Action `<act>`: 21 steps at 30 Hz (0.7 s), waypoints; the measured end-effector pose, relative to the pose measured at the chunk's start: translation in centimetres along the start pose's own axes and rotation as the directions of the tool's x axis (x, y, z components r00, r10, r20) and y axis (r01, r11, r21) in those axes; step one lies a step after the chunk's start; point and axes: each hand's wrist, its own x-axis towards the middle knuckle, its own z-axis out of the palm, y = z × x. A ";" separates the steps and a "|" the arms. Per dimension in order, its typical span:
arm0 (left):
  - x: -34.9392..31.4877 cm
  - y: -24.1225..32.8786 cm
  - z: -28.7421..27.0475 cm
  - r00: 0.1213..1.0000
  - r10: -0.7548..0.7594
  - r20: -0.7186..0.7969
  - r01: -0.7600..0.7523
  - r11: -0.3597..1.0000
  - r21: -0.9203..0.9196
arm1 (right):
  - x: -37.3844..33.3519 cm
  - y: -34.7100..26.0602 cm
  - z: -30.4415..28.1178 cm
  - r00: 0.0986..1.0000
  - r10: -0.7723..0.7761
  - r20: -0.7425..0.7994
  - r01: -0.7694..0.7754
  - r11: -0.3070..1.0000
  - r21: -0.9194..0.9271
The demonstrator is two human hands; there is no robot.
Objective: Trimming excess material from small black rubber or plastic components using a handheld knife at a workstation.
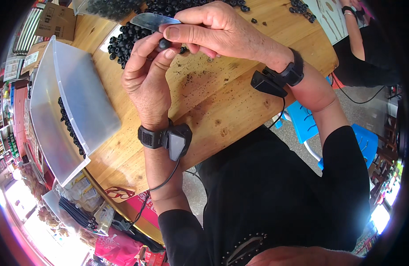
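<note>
Left hand (147,84) pinches a small round black piece (164,44) between thumb and fingers, up over the wooden table (226,111). Right hand (228,33) grips a metal knife blade (152,21), thumb on near side, blade pointing left, just above the piece; can't tell if they touch. Loose pile of black round parts (124,44) on table beyond left hand. Dark crumbs (197,80) scattered below both hands. Translucent plastic bin (87,80) at left, more black parts along its side. Red-framed glasses (119,193) at table's near-left corner.
</note>
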 end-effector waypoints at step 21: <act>1.9 16.1 -9.2 0.891 0.384 0.242 0.049 -0.611 0.790 | 0.6 -0.9 -1.0 0.927 0.357 -0.110 -0.327 0.918 0.223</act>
